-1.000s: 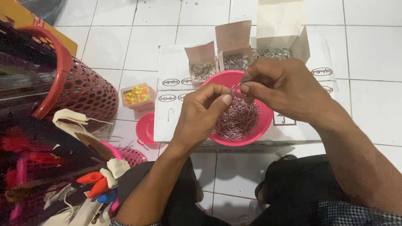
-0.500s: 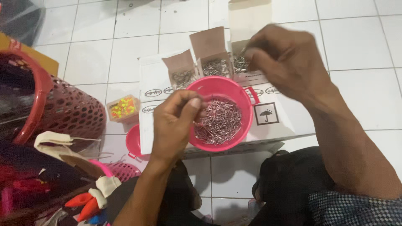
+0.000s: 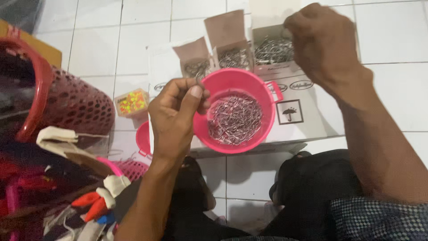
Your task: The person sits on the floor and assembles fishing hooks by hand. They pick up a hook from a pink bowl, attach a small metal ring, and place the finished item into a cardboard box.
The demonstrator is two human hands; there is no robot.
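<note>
— Since half a second ago, what moved on your feed?

— Right hand (image 3: pixel 323 42) has gone further up, to the upper right of the frame, over the open box of metal hooks (image 3: pixel 273 49). Its fingers curl down at the box; I cannot tell whether they grip anything. Left hand (image 3: pixel 176 114) stayed at centre left, beside the pink bowl (image 3: pixel 267 98).

— And that left hand's fingers?

— Thumb and forefinger are pinched narrow on a thin wire hook (image 3: pixel 198 75), held just above the bowl's left rim.

— What's in the bowl?

— I see a heap of silvery hooks (image 3: pixel 234 118). It sits on a flat white carton (image 3: pixel 307 114), centre frame. Two smaller open boxes (image 3: pixel 214 56) stand behind it. At far left is a red mesh basket (image 3: pixel 76 107).
</note>
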